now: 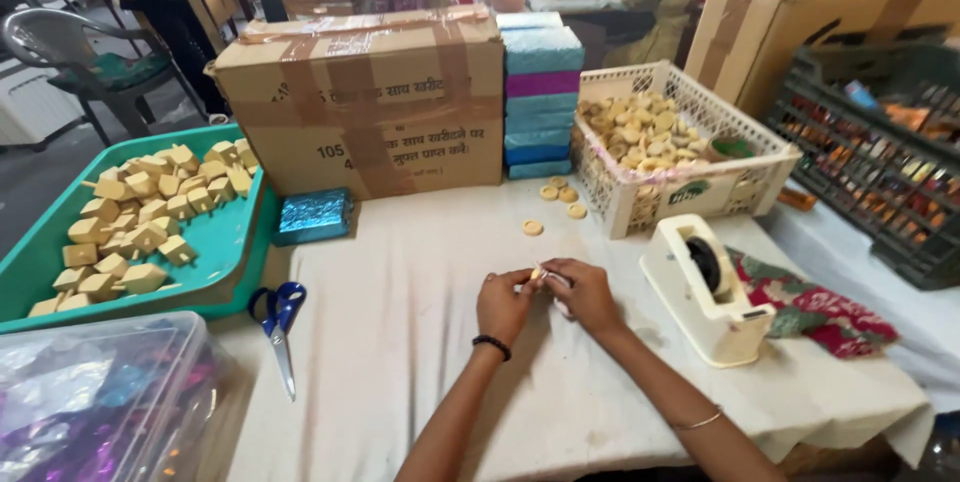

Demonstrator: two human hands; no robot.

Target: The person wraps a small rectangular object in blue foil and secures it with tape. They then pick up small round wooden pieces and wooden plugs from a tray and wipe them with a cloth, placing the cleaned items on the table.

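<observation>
My left hand (505, 304) and my right hand (583, 294) meet over the white cloth-covered table (400, 282), pinching a small pale round piece (539, 273) between the fingertips of both. A black band is on my left wrist and a thin bangle on my right forearm. A few similar tan round pieces (558, 196) lie loose on the cloth beyond my hands. A cream tape dispenser (706, 289) stands just right of my right hand.
A white lattice basket (640, 197) of tan round pieces sits at back right. A taped cardboard box (370, 102), stacked blue packets (541, 92), a shiny blue packet (314, 215), a green tray (225, 242) of wooden tops, blue-handled scissors (279, 322), a clear bin (100, 402), a dark crate (880, 162).
</observation>
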